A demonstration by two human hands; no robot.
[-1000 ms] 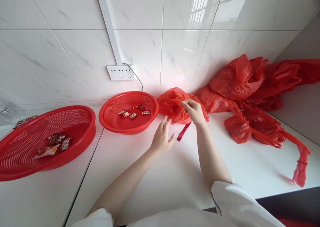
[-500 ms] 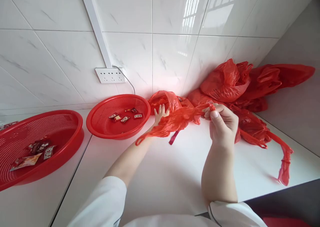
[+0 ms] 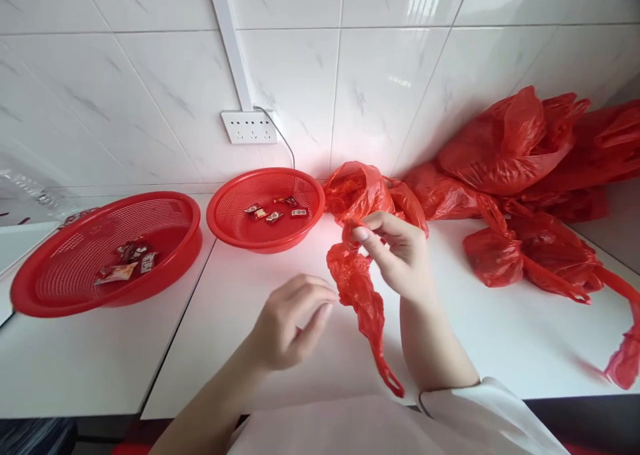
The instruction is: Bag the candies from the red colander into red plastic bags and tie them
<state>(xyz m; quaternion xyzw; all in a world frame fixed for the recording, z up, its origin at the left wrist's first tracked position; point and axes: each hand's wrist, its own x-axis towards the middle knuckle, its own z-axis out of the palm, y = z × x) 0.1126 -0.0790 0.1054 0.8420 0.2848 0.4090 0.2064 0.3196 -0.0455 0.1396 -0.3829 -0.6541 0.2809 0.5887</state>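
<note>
A crumpled red plastic bag (image 3: pixel 363 295) hangs in front of me, its looped handle dangling low over the white table. My right hand (image 3: pixel 395 251) pinches the bag's top end between thumb and fingers. Left of the bag is my left hand (image 3: pixel 295 321), its fingers curved and a gap showing between thumb and forefinger. Its fingertips come close to the bag's edge; I see nothing held in them. Behind, by the wall, a loosely opened red bag (image 3: pixel 367 188) rests beside a round red basket (image 3: pixel 227 225) with several small wrapped snacks (image 3: pixel 274 217) inside.
A larger red basket (image 3: pixel 60 255) with a few snack packets (image 3: pixel 117 273) stands on the left. Several filled red bags (image 3: pixel 500 148) are heaped at the right against the tiled wall. A socket strip (image 3: pixel 249 127) with a cable is on the wall. The table (image 3: pixel 225 335) has a seam.
My left hand has drawn back from the red bag by the wall towards me. The right hand has moved left, and the held bag now hangs downward. The view has shifted.
</note>
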